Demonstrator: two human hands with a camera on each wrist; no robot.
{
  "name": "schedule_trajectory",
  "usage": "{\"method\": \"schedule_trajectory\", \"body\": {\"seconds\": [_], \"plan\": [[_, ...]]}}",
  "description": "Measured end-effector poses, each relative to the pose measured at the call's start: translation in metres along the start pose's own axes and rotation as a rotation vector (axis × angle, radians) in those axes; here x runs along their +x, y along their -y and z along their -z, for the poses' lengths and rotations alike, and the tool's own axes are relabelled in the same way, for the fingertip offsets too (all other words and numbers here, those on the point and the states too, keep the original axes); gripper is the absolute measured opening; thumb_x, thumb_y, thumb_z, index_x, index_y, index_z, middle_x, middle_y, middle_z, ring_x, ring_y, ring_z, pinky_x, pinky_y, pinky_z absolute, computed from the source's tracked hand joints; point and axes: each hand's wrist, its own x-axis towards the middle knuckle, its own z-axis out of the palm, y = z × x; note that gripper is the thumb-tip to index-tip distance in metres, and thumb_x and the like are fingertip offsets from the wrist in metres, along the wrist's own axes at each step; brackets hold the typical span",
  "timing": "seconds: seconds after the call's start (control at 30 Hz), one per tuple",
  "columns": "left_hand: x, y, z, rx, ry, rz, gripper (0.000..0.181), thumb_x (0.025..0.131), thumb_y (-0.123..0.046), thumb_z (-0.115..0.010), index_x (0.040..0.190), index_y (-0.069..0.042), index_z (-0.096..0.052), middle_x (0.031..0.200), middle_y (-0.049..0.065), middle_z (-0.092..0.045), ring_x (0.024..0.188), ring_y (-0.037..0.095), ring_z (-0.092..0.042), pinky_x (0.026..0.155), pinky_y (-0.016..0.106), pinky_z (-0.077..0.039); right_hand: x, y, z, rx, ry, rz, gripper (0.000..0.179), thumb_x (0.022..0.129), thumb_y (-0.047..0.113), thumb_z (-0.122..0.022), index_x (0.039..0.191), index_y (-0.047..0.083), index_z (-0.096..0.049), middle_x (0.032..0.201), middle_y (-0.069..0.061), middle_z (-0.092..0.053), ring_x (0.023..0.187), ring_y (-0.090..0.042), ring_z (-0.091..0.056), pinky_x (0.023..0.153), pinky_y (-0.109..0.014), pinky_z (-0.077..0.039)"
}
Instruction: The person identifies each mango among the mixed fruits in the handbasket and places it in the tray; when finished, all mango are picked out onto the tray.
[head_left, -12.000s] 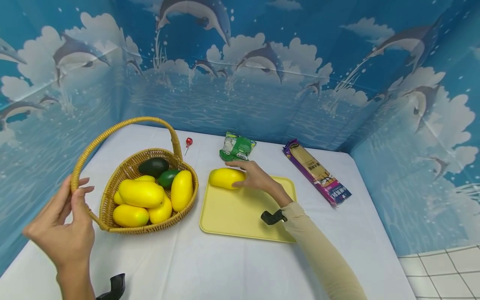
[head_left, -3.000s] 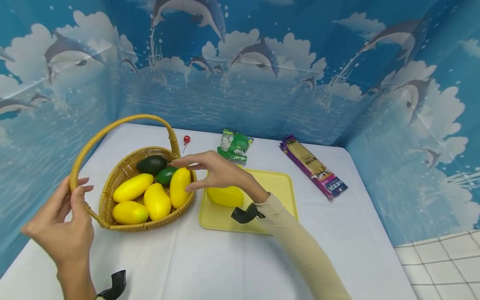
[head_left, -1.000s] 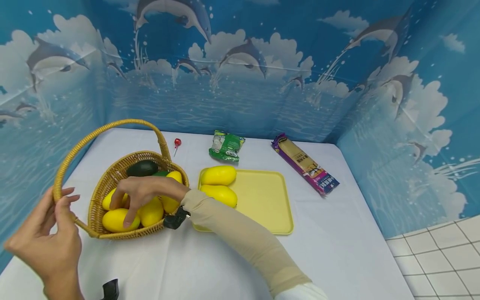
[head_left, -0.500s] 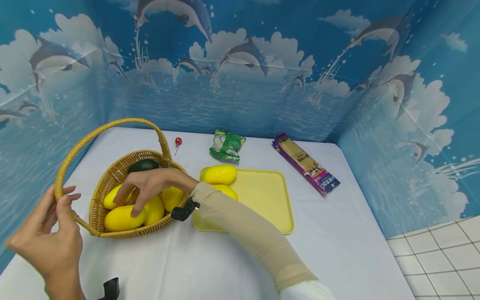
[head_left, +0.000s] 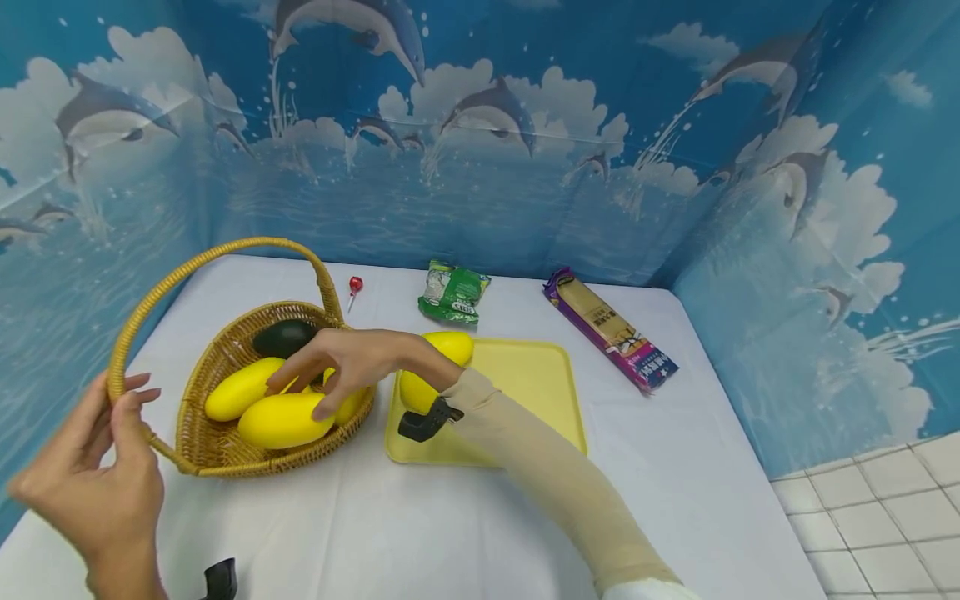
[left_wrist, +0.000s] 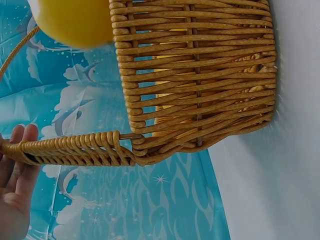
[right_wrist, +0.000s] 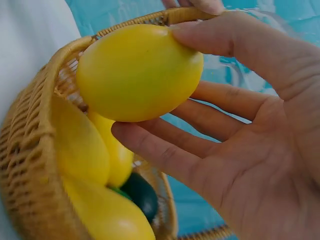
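Observation:
My left hand (head_left: 97,467) holds the wicker basket's arched handle (head_left: 225,247) at its left side; the left wrist view shows fingers around it beside the woven wall (left_wrist: 200,75). Over the basket, my right hand (head_left: 345,358) grips a yellow mango (head_left: 281,423) between thumb and fingertips, clearly seen in the right wrist view (right_wrist: 140,75). Inside the basket (head_left: 189,400) lie another mango (head_left: 234,393), a dark green avocado (head_left: 283,337) and further fruit partly hidden by the right hand. Two mangoes (head_left: 416,396) lie on the yellow tray (head_left: 525,400), partly covered by the right wrist.
Behind the basket lies a red lollipop (head_left: 355,285). A green snack packet (head_left: 453,293) sits behind the tray, and a long purple packet (head_left: 609,329) lies to its right. Dolphin-print curtains (head_left: 480,200) surround the white tabletop (head_left: 645,483).
The tray now holds two mangoes. Over the last second my right hand has raised a mango from the basket's near left side and moved it right. The left hand keeps its hold.

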Motion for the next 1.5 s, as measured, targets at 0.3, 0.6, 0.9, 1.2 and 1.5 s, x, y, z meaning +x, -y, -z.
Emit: {"method": "schedule_trajectory", "body": {"seconds": [0.3, 0.6, 0.9, 1.2, 1.5], "plan": [[-0.001, 0.005, 0.002, -0.109, -0.029, -0.024, 0.029, 0.102, -0.001, -0.072, 0.128, -0.009, -0.078, 0.114, 0.012, -0.080, 0.092, -0.003, -0.074, 0.078, 0.004, -0.056, -0.084, -0.013, -0.014, 0.011, -0.131, 0.019, 0.068, 0.097, 0.000, -0.075, 0.158, -0.007, -0.047, 0.162, -0.022, -0.050, 0.143, -0.014, -0.055, 0.115, -0.033, -0.055], [-0.001, 0.004, 0.006, -0.022, -0.016, 0.015, 0.029, 0.105, -0.004, -0.067, 0.131, -0.011, -0.077, 0.116, 0.005, -0.080, 0.094, -0.006, -0.073, 0.080, 0.003, -0.055, -0.152, -0.030, -0.035, 0.099, -0.252, 0.045, 0.068, 0.098, 0.008, -0.075, 0.159, -0.005, -0.047, 0.163, -0.022, -0.049, 0.149, -0.025, -0.051, 0.118, -0.048, -0.053], [-0.001, 0.001, 0.004, -0.070, -0.027, 0.012, 0.028, 0.103, -0.001, -0.067, 0.128, -0.007, -0.079, 0.114, 0.004, -0.081, 0.093, -0.004, -0.074, 0.079, 0.004, -0.056, -0.184, -0.043, -0.052, 0.116, -0.297, -0.018, 0.067, 0.098, 0.006, -0.075, 0.158, -0.004, -0.048, 0.165, -0.020, -0.048, 0.153, -0.029, -0.046, 0.122, -0.046, -0.049], [0.001, -0.002, 0.000, -0.084, -0.024, -0.003, 0.027, 0.102, 0.000, -0.068, 0.126, -0.006, -0.079, 0.113, 0.005, -0.081, 0.092, -0.005, -0.074, 0.079, 0.003, -0.056, -0.196, -0.061, -0.067, 0.129, -0.323, -0.065, 0.068, 0.096, 0.002, -0.073, 0.159, -0.005, -0.047, 0.165, -0.020, -0.048, 0.153, -0.030, -0.046, 0.124, -0.042, -0.047], [0.001, -0.002, 0.000, -0.094, -0.024, -0.006, 0.026, 0.102, -0.001, -0.069, 0.126, -0.005, -0.079, 0.113, 0.006, -0.081, 0.092, -0.005, -0.074, 0.078, 0.003, -0.056, -0.190, -0.067, -0.073, 0.088, -0.329, -0.091, 0.071, 0.092, -0.002, -0.074, 0.158, -0.003, -0.049, 0.164, -0.017, -0.050, 0.151, -0.028, -0.048, 0.122, -0.040, -0.048]]}}
